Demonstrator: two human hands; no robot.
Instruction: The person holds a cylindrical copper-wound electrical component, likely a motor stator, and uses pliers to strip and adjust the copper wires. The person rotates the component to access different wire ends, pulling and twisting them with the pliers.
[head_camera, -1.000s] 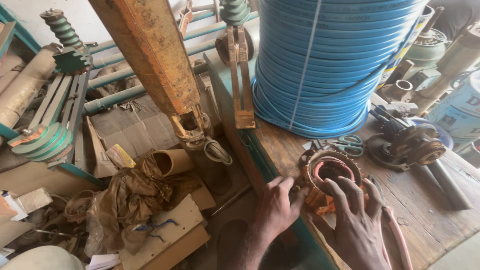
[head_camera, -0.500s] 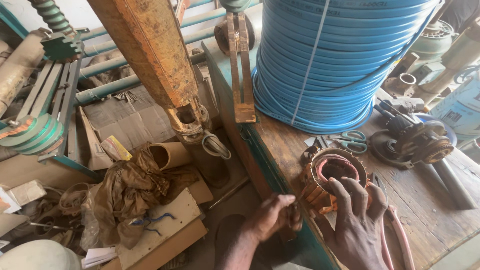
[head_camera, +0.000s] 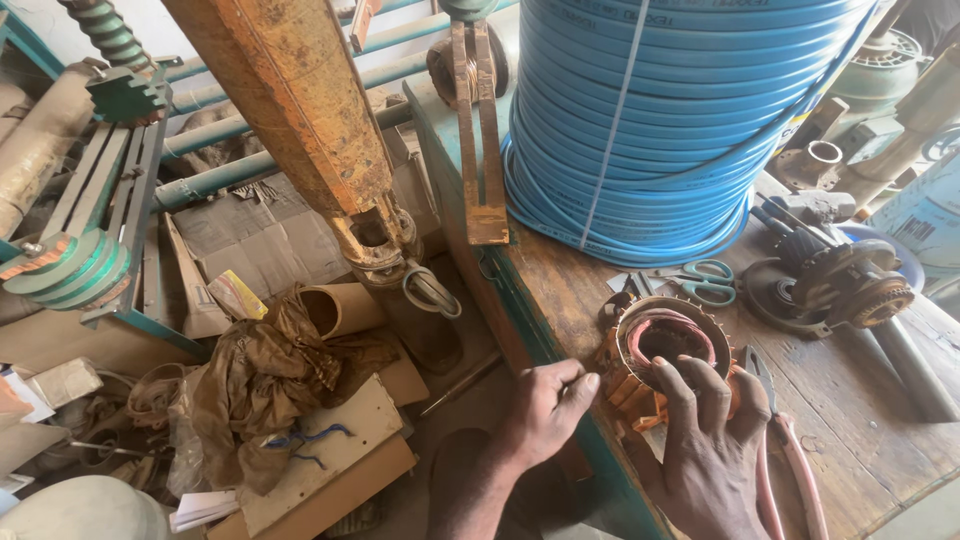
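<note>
A cluttered repair shop, seen from above: a scarred wooden worktop with a teal edge runs along the right, and the floor to the left is strewn with cardboard, a crumpled brown bag and a cardboard tube. A big coil of blue hose fills the back of the worktop, with teal-handled scissors just in front of it and a dark motor part to the right. A rusty orange beam slants down over the floor. At the worktop's near edge sits a round motor winding, its ring of copper wire and orange paper strips facing up. The right hand lies against the winding's near side, fingers spread and curled over its rim, with red-handled pliers lying just beside the wrist. The left hand has fingers pressed together at the winding's left flank, the tips touching it; what they pinch, if anything, cannot be told. Compared with half a second ago, the left hand has come up from below the worktop's edge to meet the winding, while the right hand has kept its place on the rim.
</note>
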